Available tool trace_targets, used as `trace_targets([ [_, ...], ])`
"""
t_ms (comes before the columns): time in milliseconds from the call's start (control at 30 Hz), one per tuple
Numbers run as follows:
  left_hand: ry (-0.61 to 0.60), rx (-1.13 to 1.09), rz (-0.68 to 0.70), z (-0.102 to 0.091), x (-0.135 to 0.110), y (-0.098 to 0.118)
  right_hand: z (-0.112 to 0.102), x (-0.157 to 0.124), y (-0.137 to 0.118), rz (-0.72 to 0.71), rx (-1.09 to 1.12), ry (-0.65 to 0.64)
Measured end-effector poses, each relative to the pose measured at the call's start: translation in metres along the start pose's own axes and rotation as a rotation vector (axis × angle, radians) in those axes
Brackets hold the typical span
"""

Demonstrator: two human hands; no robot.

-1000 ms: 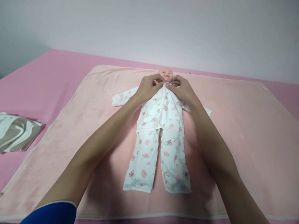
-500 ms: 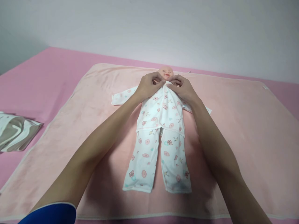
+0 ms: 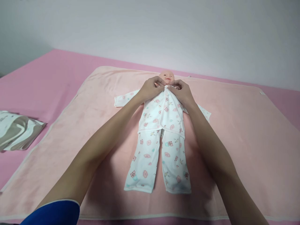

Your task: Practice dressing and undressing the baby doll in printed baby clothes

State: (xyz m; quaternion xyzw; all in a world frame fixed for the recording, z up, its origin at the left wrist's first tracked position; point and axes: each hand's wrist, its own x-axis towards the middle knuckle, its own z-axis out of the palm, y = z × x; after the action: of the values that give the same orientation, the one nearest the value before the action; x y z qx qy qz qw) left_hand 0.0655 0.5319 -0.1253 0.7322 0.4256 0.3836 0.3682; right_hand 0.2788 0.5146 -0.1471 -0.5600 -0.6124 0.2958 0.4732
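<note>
A baby doll (image 3: 167, 76) lies on its back with its head at the far side. It is dressed in a white printed top (image 3: 161, 114) and matching trousers (image 3: 146, 156). At the doll's neck, my left hand (image 3: 151, 88) pinches the left side of the top's collar. My right hand (image 3: 182, 91) pinches the collar's other side, close to the left fingertips. The top's front edges meet down the middle and part slightly at the hem. Both sleeves stretch out sideways, partly covered by my hands and forearms.
Under the doll is a peach blanket (image 3: 246, 140) with a pale border, spread over a pink sheet (image 3: 47, 75). Folded white and beige cloth (image 3: 22, 129) lies at the left. A pale wall (image 3: 175, 31) rises behind the far edge.
The view has shifted slightly, so the doll's head and the collar sit a little lower. Both hands stay at the collar, their fingers moving only slightly.
</note>
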Motion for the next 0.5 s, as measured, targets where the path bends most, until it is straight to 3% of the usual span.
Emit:
trace_targets([
  [200,0.017,-0.038,-0.118,0.000,0.006,-0.014,0.003,-0.002,0.000,0.009,-0.007,0.029],
  [333,0.055,-0.036,-0.174,0.008,0.005,-0.011,0.011,-0.010,-0.006,0.006,-0.061,0.112],
  [433,0.107,0.069,-0.068,-0.003,-0.002,-0.009,-0.009,-0.024,-0.004,-0.072,-0.155,0.180],
  [500,0.153,0.244,0.044,-0.027,-0.012,-0.016,-0.042,-0.041,0.004,-0.141,-0.286,0.197],
])
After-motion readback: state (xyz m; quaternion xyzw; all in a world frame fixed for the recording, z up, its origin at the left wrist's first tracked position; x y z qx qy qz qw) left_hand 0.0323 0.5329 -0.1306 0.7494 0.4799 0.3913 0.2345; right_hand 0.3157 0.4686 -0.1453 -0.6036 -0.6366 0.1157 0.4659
